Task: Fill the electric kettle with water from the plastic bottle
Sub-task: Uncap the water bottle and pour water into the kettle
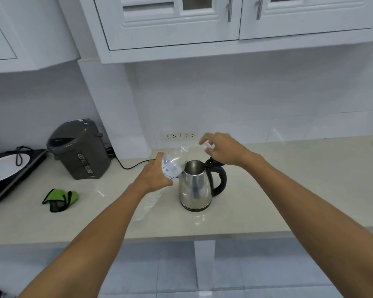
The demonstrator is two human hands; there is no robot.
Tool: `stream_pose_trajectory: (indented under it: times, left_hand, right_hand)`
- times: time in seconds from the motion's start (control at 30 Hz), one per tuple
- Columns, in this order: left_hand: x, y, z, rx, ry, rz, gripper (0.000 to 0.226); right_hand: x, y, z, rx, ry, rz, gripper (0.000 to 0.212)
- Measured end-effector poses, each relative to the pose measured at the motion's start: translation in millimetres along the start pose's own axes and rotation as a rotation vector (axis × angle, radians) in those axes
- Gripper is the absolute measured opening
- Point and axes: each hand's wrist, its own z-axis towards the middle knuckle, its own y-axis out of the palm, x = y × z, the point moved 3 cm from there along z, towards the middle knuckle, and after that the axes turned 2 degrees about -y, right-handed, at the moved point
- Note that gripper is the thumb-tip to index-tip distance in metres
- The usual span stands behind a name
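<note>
The bottle (173, 165) is gripped around its middle by the left hand (154, 176) and tilted, neck toward the open kettle (194, 186) on the counter (267, 201) — ready, probably, for pouring. The cap (209, 145) is pinched in the right hand (222, 150), kept clear above the handle.

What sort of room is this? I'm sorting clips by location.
Most likely a home kitchen: a steel electric kettle stands on a pale countertop, a grey hot-water dispenser sits plugged in nearby, and white wall cabinets hang above a tiled wall with sockets.
</note>
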Motion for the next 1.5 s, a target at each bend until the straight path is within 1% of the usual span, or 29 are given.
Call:
stream_pose_trajectory:
  times: [0.17,0.33,0.53,0.9,1.1,1.5]
  left_hand:
    - [-6.4,-0.5,16.6,-0.034,-0.057,0.229,0.091]
    - [-14.3,4.2,27.4,-0.081,-0.128,0.347,0.092]
    - [-17.6,9.8,39.2,-0.13,-0.176,0.466,0.099]
    - [-15.2,16.0,52.0,-0.135,-0.185,0.634,0.086]
    - [-15.6,19.9,55.8,-0.138,-0.169,0.717,0.085]
    - [-10.8,18.4,61.3,-0.154,-0.173,0.791,0.087]
  right_hand:
    - [35.7,16.6,-6.5,-0.042,0.021,0.027,0.032]
    - [57.0,24.2,-2.5,-0.037,0.007,0.047,0.033]
    - [69.6,30.4,2.2,-0.027,0.015,0.085,0.036]
    - [75.7,45.6,7.8,-0.06,0.052,0.098,0.038]
    - [78.9,49.5,9.3,-0.061,0.06,0.103,0.038]
    - [81.4,54.0,12.7,-0.055,0.083,0.129,0.038]
